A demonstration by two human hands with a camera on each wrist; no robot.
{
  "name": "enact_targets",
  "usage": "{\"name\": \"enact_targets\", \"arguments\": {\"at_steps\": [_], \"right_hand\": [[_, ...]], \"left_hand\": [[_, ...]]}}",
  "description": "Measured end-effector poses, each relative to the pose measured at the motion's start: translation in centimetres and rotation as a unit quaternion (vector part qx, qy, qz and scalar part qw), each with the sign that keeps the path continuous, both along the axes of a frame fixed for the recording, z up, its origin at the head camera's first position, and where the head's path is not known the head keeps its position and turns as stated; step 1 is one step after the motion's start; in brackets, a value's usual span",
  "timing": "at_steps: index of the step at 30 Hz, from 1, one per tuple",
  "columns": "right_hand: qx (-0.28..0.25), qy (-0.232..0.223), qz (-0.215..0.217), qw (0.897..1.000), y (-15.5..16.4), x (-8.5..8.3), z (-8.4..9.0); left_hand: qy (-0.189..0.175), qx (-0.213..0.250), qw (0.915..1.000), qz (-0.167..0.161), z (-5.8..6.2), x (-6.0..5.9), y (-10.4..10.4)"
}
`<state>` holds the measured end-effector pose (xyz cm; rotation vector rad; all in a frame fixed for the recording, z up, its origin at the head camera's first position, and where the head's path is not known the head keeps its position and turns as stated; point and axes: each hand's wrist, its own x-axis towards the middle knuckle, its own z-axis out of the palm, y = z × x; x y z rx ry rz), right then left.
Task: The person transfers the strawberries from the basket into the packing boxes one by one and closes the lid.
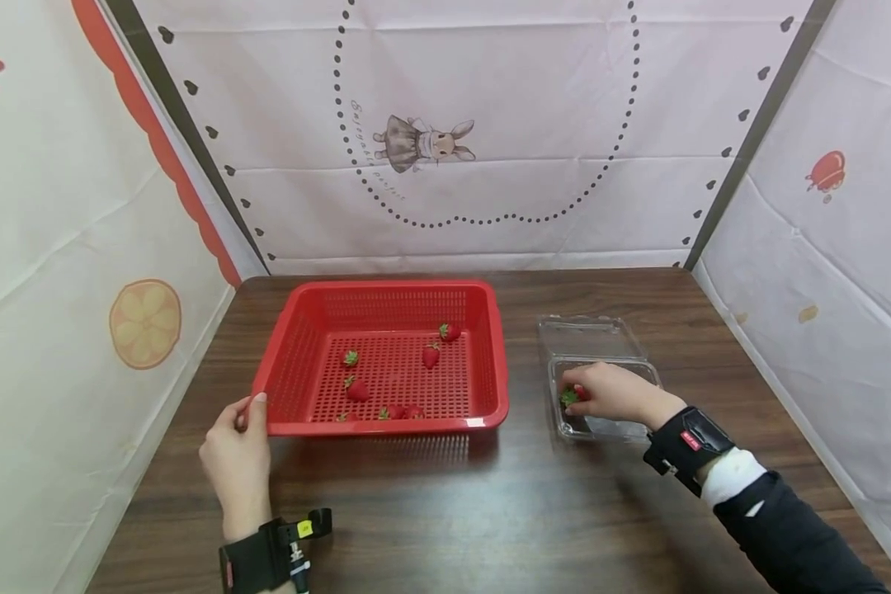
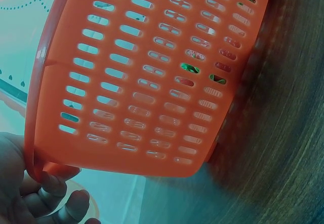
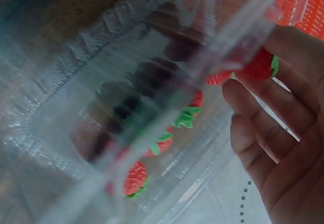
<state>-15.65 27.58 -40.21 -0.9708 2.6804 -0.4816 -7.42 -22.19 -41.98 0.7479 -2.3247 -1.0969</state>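
A red slotted basket (image 1: 386,427) sits mid-table with several strawberries (image 1: 431,355) loose on its floor. My left hand (image 1: 247,414) grips its front left corner, thumb over the rim. In the left wrist view the fingers (image 2: 50,186) curl under the basket (image 2: 147,82) corner. My right hand (image 1: 601,394) reaches into a clear plastic clamshell box (image 1: 612,431) to the right of the basket and pinches a strawberry (image 1: 572,396). The right wrist view shows that strawberry (image 3: 258,66) at the fingertips (image 3: 238,89), with more strawberries (image 3: 161,144) lying in the box (image 3: 76,107).
The clamshell's open lid (image 1: 586,337) lies flat behind the box. Printed cloth walls close in the dark wooden table (image 1: 445,511) on the left, back and right. Bare tabletop lies in front of the basket and the box.
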Motion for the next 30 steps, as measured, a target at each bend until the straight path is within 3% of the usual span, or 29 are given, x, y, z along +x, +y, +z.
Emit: {"name": "enact_targets", "arguments": {"at_steps": [12, 30], "right_hand": [[-0.023, 0.062, 0.033, 0.997, 0.3, 0.3, -1.3], [-0.024, 0.049, 0.023, 0.998, 0.2, 0.1, -1.3]], "left_hand": [[-0.011, 0.009, 0.9999, 0.006, 0.0, 0.0, 0.2], [-0.012, 0.014, 0.9998, 0.006, 0.2, 0.0, 0.1]]}}
